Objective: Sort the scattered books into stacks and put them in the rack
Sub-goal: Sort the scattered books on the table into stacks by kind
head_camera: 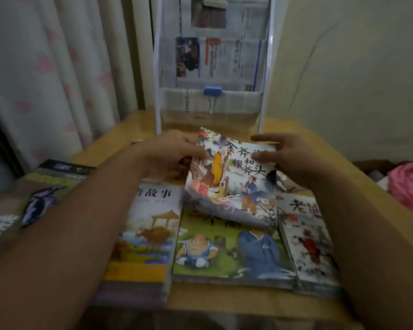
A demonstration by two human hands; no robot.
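1. My left hand (174,151) and right hand (279,151) pinched a picture book (234,184) by its side edges, lifted above the table (343,163).
2. Three stacks lay beneath: yellow (148,234), green (229,248), white (308,239); bird books (43,198) sat left.
3. The rack (210,67) stood behind, newspaper-lined, a blue clip (212,91) on its lowest pocket.

Rack (210,67) behind books; tilted book (231,182) atop middle stack (229,253), between left stack (146,234) and right stack (308,239).

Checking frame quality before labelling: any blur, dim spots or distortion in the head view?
Head view: dim, warm-toned overall; both forearms soft with motion blur; held book title still readable; rack newspaper print illegible; wide-angle bends edges, the bird book at left smeared.
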